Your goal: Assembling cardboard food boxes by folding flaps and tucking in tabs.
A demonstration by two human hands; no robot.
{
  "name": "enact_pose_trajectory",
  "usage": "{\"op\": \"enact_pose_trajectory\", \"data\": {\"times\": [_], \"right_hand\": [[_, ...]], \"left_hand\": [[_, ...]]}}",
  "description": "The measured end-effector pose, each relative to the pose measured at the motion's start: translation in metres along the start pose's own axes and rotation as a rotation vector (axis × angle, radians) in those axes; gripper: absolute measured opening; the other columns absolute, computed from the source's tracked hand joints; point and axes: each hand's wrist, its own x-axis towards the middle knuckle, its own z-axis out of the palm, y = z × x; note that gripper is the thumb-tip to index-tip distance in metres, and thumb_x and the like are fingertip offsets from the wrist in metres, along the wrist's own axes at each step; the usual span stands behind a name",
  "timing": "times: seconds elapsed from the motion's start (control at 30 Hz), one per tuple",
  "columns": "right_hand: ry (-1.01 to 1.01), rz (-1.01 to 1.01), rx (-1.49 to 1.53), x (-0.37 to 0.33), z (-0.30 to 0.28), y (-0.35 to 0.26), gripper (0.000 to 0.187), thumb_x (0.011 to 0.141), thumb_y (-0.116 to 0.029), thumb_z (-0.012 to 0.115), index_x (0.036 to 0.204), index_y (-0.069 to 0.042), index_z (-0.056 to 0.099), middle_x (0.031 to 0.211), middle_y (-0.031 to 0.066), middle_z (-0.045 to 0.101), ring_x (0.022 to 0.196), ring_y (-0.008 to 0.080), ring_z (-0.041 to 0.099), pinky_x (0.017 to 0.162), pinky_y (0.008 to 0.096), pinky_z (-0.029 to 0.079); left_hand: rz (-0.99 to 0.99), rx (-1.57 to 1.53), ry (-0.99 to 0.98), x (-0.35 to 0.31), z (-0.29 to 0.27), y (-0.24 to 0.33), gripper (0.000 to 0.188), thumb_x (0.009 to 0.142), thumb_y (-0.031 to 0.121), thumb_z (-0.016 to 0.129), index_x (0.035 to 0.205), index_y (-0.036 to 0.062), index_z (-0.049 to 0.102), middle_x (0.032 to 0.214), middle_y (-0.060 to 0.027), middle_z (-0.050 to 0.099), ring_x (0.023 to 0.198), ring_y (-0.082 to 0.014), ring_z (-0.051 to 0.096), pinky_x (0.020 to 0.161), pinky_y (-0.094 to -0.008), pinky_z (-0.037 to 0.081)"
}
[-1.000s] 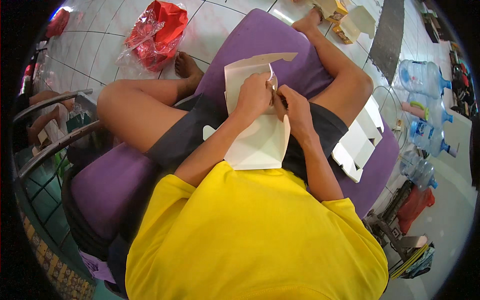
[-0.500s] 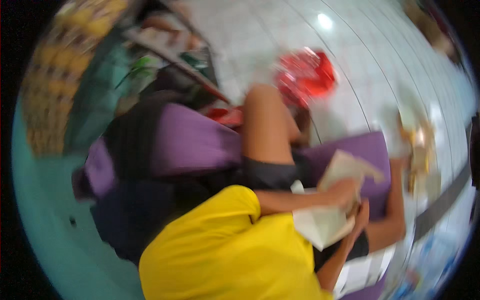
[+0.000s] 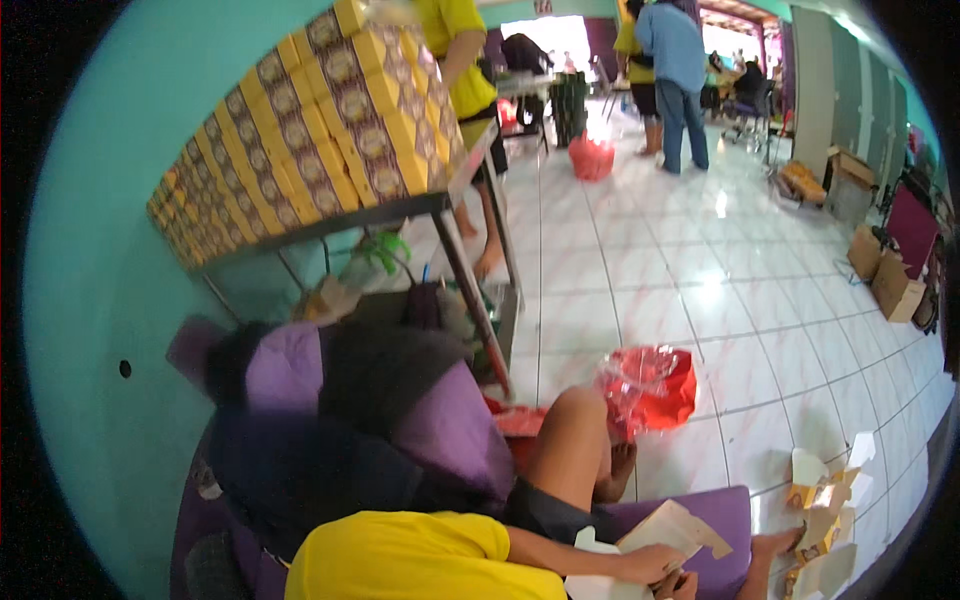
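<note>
Low at the picture's bottom edge, left hand [image 3: 652, 566] gripping the flat cardboard box blank [image 3: 668, 532] over the lap, right hand [image 3: 688, 585] barely visible, grip unclear; likely misfolded crease, gaze off the work.

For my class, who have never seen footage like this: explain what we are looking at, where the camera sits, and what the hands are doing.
There is no machine here. A person wears a wide fisheye camera on the head, so the picture is round and straight lines bend near the rim. The wearer, in a yellow shirt, sits on a purple mat on a tiled floor. At the bottom edge, the left hand grips an unfolded cardboard box; the right hand is barely in view beside it, so its grip cannot be judged. Nearby lie a red plastic bag and more flat boxes. Stacked yellow cartons fill a table at left, and other people stand farther back.
</note>
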Motion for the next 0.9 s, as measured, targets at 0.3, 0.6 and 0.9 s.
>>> {"op": "enact_pose_trajectory", "data": {"times": [0.3,0.6,0.9], "right_hand": [[-0.177,0.169,0.340,-0.003,0.018,0.001,0.036,0.097,-0.029,0.052,0.077,-0.001,0.042,0.067,0.0062,0.047,0.063,0.0149,0.041,0.057,0.0324,0.039],[-0.264,0.384,0.619,-0.002,-0.022,-0.007,0.024,0.100,-0.021,0.047,0.090,0.000,0.051,0.082,0.0057,0.049,0.078,0.0150,0.044,0.070,0.0297,0.040],[0.319,0.330,0.338,0.016,-0.039,0.000,0.036,0.098,-0.022,0.054,0.130,-0.004,0.052,0.125,0.0113,0.058,0.112,0.0233,0.056,0.094,0.0327,0.044]], "left_hand": [[-0.238,-0.101,-0.093,-0.006,0.006,-0.024,0.018,0.084,0.011,0.054,0.100,0.0025,0.056,0.080,-0.0108,0.061,0.075,-0.0195,0.058,0.066,-0.0367,0.047],[-0.604,-0.391,-0.229,0.023,0.003,0.024,0.028,0.089,0.013,0.059,0.111,0.0015,0.048,0.088,-0.0053,0.054,0.073,-0.0114,0.055,0.060,-0.0270,0.046],[-0.500,-0.364,-0.400,0.002,0.038,0.016,0.033,0.080,0.004,0.061,0.109,0.0016,0.047,0.090,-0.0062,0.051,0.081,-0.0133,0.053,0.070,-0.0269,0.046]]}}
